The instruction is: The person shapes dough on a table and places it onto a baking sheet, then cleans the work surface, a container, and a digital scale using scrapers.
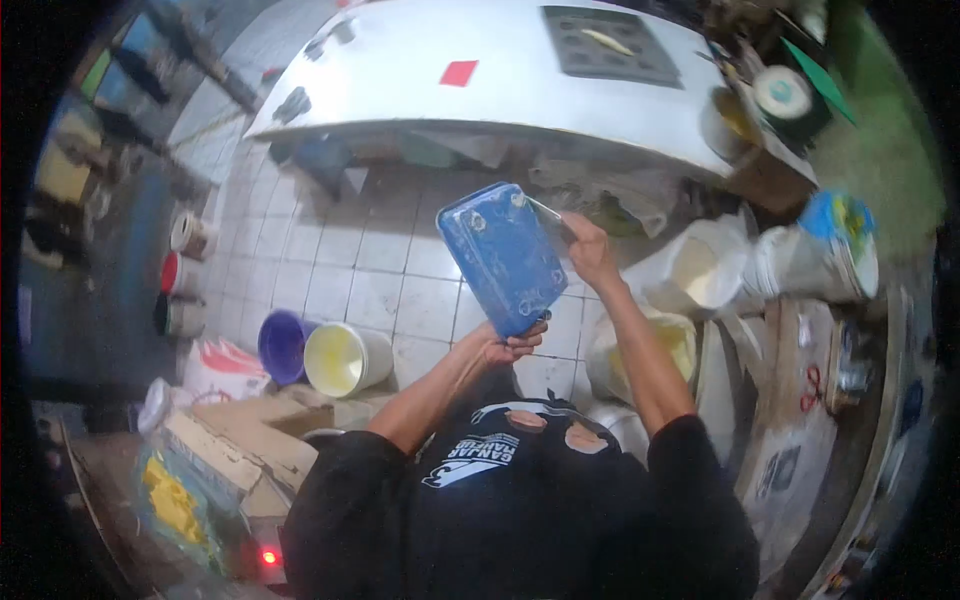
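A blue rectangular box-like object point(503, 262) is held tilted above the tiled floor, with small round knobs near its corners. My left hand point(512, 345) grips its lower end, fingers curled around the edge. At its upper right, my right hand point(590, 250) is closed around a thin, light-coloured tool point(543, 208), whose far end meets the corner of the blue object near one knob. What kind of tool it is cannot be made out.
Ahead stands a white table point(400, 75) bearing a red square point(459, 73) and a dark moulded tray point(612, 45). A purple bucket point(283, 347) and white bucket point(347, 360) stand at left. More buckets, including an open one point(703, 265), are at right. Cardboard point(235, 450) lies lower left.
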Demonstrator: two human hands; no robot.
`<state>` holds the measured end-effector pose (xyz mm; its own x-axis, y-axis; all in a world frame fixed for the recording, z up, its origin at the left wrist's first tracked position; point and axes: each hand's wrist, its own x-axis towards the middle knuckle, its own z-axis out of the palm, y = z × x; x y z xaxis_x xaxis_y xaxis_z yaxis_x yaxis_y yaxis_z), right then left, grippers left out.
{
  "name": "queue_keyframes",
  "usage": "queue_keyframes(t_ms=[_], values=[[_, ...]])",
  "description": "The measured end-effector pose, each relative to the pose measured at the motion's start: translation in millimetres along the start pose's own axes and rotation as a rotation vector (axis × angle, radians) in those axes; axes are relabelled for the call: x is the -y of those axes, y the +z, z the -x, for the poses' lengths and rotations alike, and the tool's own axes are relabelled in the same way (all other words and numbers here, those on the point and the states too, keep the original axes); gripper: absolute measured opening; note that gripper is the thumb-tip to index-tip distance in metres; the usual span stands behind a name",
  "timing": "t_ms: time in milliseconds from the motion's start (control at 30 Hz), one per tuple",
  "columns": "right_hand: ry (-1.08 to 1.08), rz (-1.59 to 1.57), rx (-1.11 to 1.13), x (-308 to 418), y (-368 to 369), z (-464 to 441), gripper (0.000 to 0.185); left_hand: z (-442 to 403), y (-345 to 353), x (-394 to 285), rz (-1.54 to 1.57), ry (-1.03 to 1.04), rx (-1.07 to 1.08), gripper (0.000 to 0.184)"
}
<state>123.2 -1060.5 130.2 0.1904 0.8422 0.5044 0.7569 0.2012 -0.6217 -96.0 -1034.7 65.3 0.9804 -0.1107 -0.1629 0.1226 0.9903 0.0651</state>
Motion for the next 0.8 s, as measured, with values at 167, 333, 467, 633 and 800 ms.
queue_keyframes(t_ms=[167,333,467,633,800], values=[[-0.229,-0.023,0.102,41,95,-84,0.033,49,-18,-56,0.113,0.222,-0.143,0.019],[-0.116,-0.051,0.143,35,119,-122,0.037,77,-25,-59,0.149,0.364,-0.09,0.027],[-0.189,0.039,0.343,38,142,-140,0.037,97,-29,-70,0.246,0.466,-0.252,0.024],[-0.172,0.1,0.44,63,140,-174,0.026,119,-53,-80,0.275,0.592,-0.2,0.031],[-0.203,0.119,0.503,65,136,-196,0.023,121,-41,-91,0.179,0.651,-0.24,0.029]])
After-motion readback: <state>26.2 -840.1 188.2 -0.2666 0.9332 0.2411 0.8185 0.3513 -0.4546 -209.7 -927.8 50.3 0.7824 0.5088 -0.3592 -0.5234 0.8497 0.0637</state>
